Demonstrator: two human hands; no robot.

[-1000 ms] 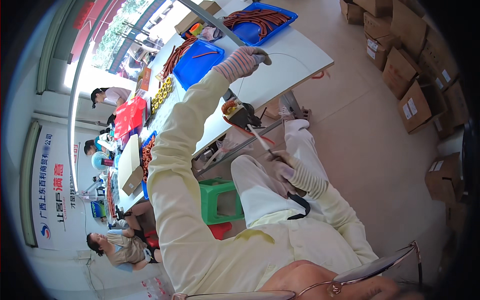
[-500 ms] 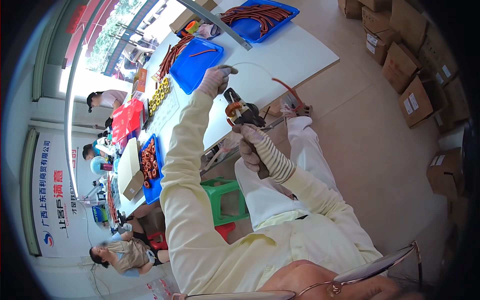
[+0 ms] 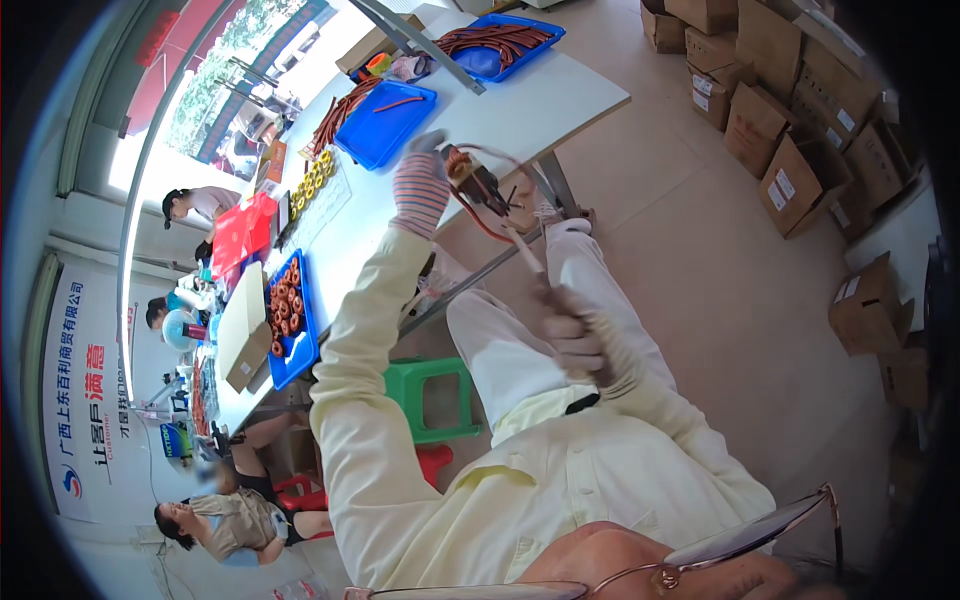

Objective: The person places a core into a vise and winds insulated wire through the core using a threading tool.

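Observation:
My left hand, in a striped glove, has its fingers closed beside a small ring coil; what they pinch is hidden. The coil, wound with orange-brown wire, sits in a dark clamp by the table edge. A blurred wire loop arcs from near my left fingertips over the clamp, and a red-orange length hangs below it. My gloved right hand, lower and smeared by motion, is closed around the handle of a slim tool. The tool's pale shaft points up toward the clamp.
On the white table are a blue tray, another tray with brown wires, yellow rings and a tray of wound coils. A green stool stands below. Cartons are stacked right; people sit left.
My right hand has pulled down and away from the clamp with the tool. My left hand has turned and come close to the coil. The wire loop has shifted.

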